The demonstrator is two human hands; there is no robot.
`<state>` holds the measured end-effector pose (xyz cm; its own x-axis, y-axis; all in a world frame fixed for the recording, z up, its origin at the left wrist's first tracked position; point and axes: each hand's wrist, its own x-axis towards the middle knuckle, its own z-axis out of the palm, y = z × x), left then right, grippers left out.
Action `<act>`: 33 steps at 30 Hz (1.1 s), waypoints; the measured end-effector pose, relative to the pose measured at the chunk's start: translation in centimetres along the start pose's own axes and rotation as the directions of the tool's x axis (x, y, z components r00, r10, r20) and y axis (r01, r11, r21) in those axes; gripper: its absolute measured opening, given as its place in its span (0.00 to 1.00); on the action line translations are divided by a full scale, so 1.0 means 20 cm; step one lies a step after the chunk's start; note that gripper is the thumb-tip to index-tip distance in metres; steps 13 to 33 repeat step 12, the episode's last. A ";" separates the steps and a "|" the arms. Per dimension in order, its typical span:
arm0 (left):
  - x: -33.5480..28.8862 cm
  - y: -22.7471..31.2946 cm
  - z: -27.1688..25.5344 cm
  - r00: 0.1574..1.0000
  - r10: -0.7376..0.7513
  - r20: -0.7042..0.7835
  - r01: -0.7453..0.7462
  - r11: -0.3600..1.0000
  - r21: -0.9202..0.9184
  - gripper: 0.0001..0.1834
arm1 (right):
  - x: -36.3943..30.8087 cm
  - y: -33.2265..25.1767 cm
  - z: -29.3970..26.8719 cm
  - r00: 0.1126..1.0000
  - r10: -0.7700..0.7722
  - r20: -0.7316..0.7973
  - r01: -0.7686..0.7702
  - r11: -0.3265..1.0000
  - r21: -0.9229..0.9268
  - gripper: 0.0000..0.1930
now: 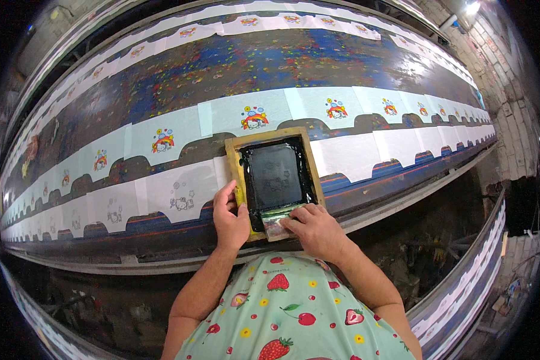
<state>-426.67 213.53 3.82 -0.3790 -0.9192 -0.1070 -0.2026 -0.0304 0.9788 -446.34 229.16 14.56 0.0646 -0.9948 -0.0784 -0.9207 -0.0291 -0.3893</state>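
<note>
A wooden screen-printing frame [312,161] lies on the near row of cut fabric pieces. Its dark mesh [275,171] shows a faint outline design, with wet black ink around the edges. My left hand [231,219] grips the frame's left side near its lower corner, thumb on the near side. My right hand [314,227] is closed on a squeegee [274,229] with a shiny, ink-smeared handle, at the near end of the mesh. The squeegee's blade edge is hard to make out. To the left, a white fabric piece [192,180] carries a black outline print.
The long printing table [294,63] is stained with blue, red and yellow paint. A farther row of fabric pieces [222,114] bears coloured prints. Right of the frame lie unprinted white pieces [346,157]. The table's near rail [390,213] runs in front of me; another table [462,288] stands lower right.
</note>
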 end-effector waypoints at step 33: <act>-0.04 -0.03 0.03 0.954 0.299 -0.009 -0.284 0.916 0.284 0.38 | -0.51 -0.17 -0.89 0.392 0.003 -0.920 -0.149 0.987 -0.060 0.27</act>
